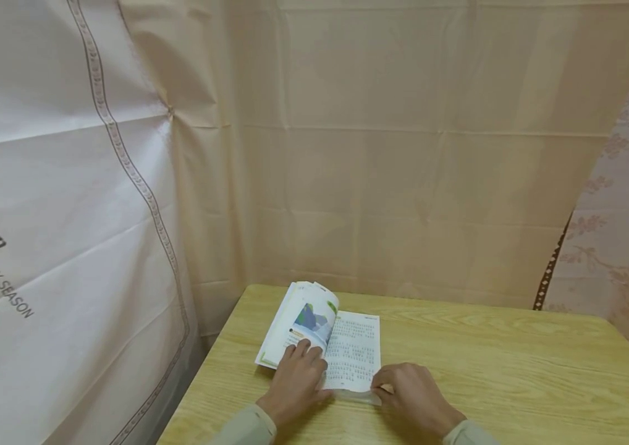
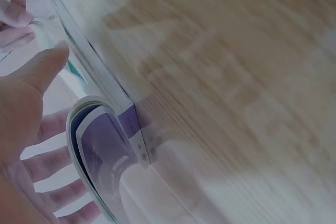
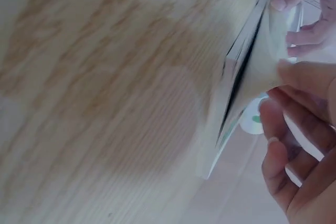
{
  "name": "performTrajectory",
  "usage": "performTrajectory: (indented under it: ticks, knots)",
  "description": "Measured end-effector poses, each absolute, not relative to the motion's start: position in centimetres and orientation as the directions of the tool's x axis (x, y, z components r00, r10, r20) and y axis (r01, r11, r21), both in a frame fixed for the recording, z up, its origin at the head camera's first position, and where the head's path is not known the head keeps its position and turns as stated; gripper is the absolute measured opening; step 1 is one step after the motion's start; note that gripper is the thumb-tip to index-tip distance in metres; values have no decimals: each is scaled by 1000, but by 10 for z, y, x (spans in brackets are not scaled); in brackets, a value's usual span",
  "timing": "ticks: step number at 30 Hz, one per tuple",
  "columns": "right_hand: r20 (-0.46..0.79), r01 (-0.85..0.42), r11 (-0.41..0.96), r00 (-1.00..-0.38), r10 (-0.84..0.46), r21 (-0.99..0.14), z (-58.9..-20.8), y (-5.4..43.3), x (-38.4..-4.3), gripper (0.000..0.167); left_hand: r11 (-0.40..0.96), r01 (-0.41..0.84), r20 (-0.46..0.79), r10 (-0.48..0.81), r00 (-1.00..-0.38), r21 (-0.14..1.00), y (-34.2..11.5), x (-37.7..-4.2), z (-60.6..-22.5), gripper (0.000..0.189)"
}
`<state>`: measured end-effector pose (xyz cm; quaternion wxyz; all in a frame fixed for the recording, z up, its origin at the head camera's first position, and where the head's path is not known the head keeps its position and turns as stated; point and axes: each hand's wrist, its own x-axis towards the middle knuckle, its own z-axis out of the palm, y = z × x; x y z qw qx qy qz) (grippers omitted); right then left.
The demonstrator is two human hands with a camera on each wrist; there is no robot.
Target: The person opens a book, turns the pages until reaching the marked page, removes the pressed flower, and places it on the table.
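An open book (image 1: 354, 349) lies on the table, its left pages curving up from the spine and showing a colour picture (image 1: 314, 321). My left hand (image 1: 298, 376) rests across the lower part of those left pages, fingers extended; the left wrist view shows the thumb (image 2: 50, 66) beside the book's lower edge. At the bottom right corner, my right hand (image 1: 411, 392) pinches a page between thumb and fingers. That page (image 3: 262, 64) bows up off the pages beneath it in the right wrist view, leaving a dark gap.
The wooden table (image 1: 503, 364) extends to the right of the book. A beige cloth (image 1: 381, 154) hangs behind it, a white printed cloth (image 1: 70, 247) at the left, and a floral cloth (image 1: 626, 235) at the right.
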<state>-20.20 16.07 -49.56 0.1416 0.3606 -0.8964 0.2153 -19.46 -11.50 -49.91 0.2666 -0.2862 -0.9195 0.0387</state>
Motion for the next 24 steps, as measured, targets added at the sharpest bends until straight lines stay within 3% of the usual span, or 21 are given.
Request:
performTrajectory:
  ticks: [6,10,14,19,24]
  knots:
    - [473,-727,632,-671,-571,-268,-497,161,-200,7,825,511,492,558,-668,-242,-113,-195,-503,35]
    - [553,-720,634,-662,-505,-283,-496,159,-201,28,828,524,519,543,-660,-200,-112,-196,-503,22]
    - [589,-697,659,-669,-454,-284,-495,159,-203,52,858,490,504,495,-707,-156,-111,-196,-500,17]
    - [461,-660,705,-726,-510,-258,-498,160,-200,47,905,398,490,418,-765,-152,-112,-200,-497,18]
    - [298,-614,740,-786,-541,-276,-500,161,-197,40,919,357,597,382,-706,-165,-116,-204,-495,17]
